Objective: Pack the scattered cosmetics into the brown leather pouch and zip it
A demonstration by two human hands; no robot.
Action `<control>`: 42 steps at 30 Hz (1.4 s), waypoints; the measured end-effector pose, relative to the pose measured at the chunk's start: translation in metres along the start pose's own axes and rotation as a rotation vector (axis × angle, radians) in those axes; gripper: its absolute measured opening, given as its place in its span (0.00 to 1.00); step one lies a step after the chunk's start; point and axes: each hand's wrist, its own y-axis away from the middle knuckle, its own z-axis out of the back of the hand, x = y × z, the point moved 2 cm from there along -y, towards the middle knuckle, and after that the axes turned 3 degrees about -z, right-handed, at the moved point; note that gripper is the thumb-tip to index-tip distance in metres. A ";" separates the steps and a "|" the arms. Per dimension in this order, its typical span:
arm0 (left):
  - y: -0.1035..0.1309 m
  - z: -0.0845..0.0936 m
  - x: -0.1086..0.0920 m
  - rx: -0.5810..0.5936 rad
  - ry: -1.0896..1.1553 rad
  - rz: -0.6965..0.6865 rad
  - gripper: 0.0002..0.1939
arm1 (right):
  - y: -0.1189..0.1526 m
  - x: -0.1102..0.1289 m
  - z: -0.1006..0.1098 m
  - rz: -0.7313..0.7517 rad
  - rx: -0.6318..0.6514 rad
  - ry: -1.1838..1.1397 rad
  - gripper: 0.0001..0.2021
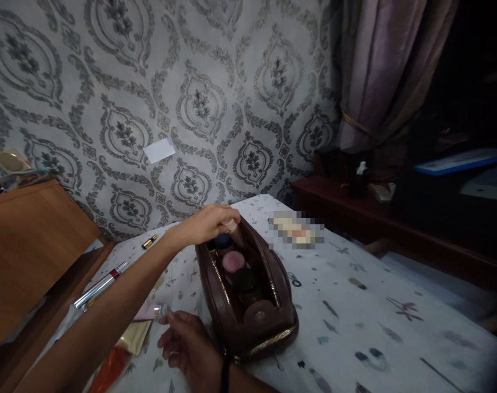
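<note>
Right hand (186, 341) half-curled beside tube (144, 311); contact can't be told. Bag (252, 334) set unzipped on cloth (338, 305). Pale item (231, 224) apparently pinched by left hand (213, 219) at bag's far end. Likely loading or unloading, direction unclear; firm pinch, clear path through opening called for.
</note>
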 end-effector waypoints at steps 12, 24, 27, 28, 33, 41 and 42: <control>0.005 -0.007 -0.008 0.011 -0.050 0.053 0.08 | -0.002 -0.001 0.002 -0.001 0.007 -0.002 0.34; 0.019 -0.008 -0.001 0.027 -0.023 0.109 0.11 | -0.001 0.000 0.001 0.008 0.007 0.003 0.36; 0.019 -0.007 -0.001 0.061 -0.033 0.102 0.11 | -0.002 -0.001 0.001 0.008 0.006 0.010 0.35; 0.018 -0.007 -0.001 0.072 -0.034 0.104 0.12 | -0.002 -0.001 0.002 0.010 0.006 0.009 0.34; 0.016 -0.008 -0.002 0.116 -0.017 0.099 0.13 | -0.001 -0.001 0.002 -0.005 0.008 0.007 0.32; 0.012 -0.011 0.003 0.185 -0.006 0.138 0.17 | -0.003 -0.002 0.002 -0.014 0.016 0.011 0.35; 0.012 -0.011 0.004 0.189 -0.013 0.142 0.18 | -0.003 -0.002 0.002 -0.010 0.022 0.010 0.36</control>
